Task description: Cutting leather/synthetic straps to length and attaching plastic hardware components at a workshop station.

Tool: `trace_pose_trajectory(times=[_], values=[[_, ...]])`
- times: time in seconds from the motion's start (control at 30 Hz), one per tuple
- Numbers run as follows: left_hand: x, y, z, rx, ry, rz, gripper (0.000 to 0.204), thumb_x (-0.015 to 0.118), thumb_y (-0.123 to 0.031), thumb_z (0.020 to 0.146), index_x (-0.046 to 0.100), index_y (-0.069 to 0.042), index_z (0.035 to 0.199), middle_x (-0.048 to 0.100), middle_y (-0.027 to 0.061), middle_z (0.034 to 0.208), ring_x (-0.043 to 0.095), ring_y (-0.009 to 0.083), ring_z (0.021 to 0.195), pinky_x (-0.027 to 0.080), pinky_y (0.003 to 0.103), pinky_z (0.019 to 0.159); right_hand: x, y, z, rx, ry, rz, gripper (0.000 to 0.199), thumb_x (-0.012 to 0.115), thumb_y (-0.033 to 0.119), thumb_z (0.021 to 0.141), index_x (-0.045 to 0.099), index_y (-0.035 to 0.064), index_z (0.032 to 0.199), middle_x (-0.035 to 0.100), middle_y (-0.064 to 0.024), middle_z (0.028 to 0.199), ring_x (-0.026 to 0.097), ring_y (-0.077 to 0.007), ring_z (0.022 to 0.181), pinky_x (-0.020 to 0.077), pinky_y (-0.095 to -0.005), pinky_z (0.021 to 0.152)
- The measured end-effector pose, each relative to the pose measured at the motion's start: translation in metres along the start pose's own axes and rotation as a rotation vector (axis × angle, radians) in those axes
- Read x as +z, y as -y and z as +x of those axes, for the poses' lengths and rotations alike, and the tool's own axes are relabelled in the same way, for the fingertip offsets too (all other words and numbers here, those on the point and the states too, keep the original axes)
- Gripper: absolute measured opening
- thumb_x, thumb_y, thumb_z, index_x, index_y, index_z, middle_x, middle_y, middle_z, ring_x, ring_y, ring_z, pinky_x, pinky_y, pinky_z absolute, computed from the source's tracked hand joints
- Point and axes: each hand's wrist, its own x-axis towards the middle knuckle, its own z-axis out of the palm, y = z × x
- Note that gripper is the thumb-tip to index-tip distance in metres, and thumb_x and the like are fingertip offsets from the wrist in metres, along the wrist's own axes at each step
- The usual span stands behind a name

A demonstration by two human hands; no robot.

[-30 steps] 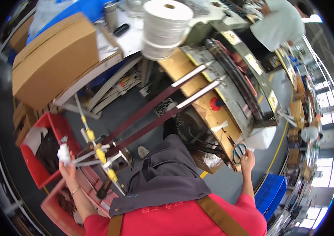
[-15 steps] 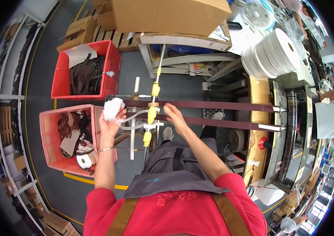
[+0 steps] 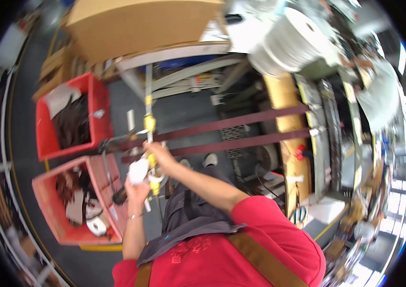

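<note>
A white bundle (image 3: 139, 171), soft and rounded, sits in my left hand (image 3: 137, 190), whose fingers curl round it. My right hand (image 3: 159, 155) reaches across, its fingers closed at the rod (image 3: 149, 91) with yellow wrappings (image 3: 150, 122); motion blur hides what they pinch. Two dark maroon straps, the far strap (image 3: 227, 123) and the near strap (image 3: 231, 143), stretch from the rod area to the machine at the right. A white loop hangs beside the rod, below my right hand.
A red crate (image 3: 100, 103) and a pink crate (image 3: 112, 177) with dark and brown pieces stand left. A cardboard box (image 3: 140, 28) is on the far table. A big white spool (image 3: 286, 45) sits far right, near the machine's roller (image 3: 329, 124). Scissors (image 3: 297, 214) hang below.
My view has turned and shifted, so the scene sits differently. My right hand has moved left to the rod, close to my left hand, which still holds the white bundle nearer the rod.
</note>
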Motion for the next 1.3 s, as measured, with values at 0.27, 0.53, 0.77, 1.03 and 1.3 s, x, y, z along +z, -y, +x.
trace_pose_trajectory(times=[0.27, 0.53, 0.77, 1.03, 1.3], values=[[-0.022, -0.011, -0.033, -0.056, -0.021, 0.308, 0.037, 0.04, -0.03, 0.084, 0.05, -0.007, 0.111, 0.055, 0.0062, 0.11, 0.052, 0.0205, 0.103, 0.041, 0.037, 0.087, 0.015, -0.033, -0.062, 0.127, -0.024, 0.153, 0.029, 0.056, 0.034, 0.082, 0.06, 0.0054, 0.084, 0.056, 0.0011, 0.074, 0.05, -0.0061, 0.067, 0.0406, -0.0222, 0.061], [-0.003, 0.007, -0.036, 0.179, -0.15, 0.889, 0.034, 0.04, -0.029, 0.086, 0.053, -0.004, 0.104, 0.058, 0.0064, 0.101, 0.056, 0.0164, 0.09, 0.048, 0.033, 0.072, -0.003, -0.025, -0.039, 0.318, 0.042, 0.026, 0.035, 0.058, 0.036, 0.08, 0.058, 0.0008, 0.081, 0.059, -0.0037, 0.07, 0.057, -0.0117, 0.064, 0.0449, -0.0236, 0.06], [-0.003, -0.007, -0.042, 0.082, -0.14, 0.762, 0.034, 0.035, -0.03, 0.087, 0.053, -0.006, 0.103, 0.061, 0.0057, 0.089, 0.058, 0.0175, 0.078, 0.047, 0.033, 0.063, 0.002, -0.032, -0.067, 0.26, 0.141, 0.157, 0.034, 0.055, 0.036, 0.079, 0.057, 0.0046, 0.091, 0.059, -0.0038, 0.084, 0.058, -0.014, 0.066, 0.047, -0.0272, 0.05], [-0.031, 0.018, -0.092, 0.241, -0.147, 0.873, 0.034, 0.041, -0.021, 0.08, 0.051, 0.0, 0.105, 0.057, 0.0053, 0.094, 0.056, 0.013, 0.081, 0.046, 0.026, 0.069, -0.003, -0.082, -0.116, 0.444, 0.143, 0.258, 0.036, 0.053, 0.039, 0.078, 0.058, 0.0067, 0.093, 0.06, -0.0047, 0.078, 0.057, -0.0143, 0.066, 0.0433, -0.0309, 0.05], [-0.084, 0.088, -0.227, 0.218, -0.196, 1.181, 0.031, 0.04, -0.008, 0.068, 0.052, 0.003, 0.095, 0.055, 0.0084, 0.089, 0.055, 0.0168, 0.082, 0.043, 0.026, 0.074, -0.059, -0.138, -0.247, 0.608, 0.248, 0.107, 0.05, 0.046, 0.047, 0.082, 0.035, 0.0178, 0.122, 0.044, -0.0029, 0.113, 0.048, -0.0185, 0.098, 0.0412, -0.0452, 0.076]])
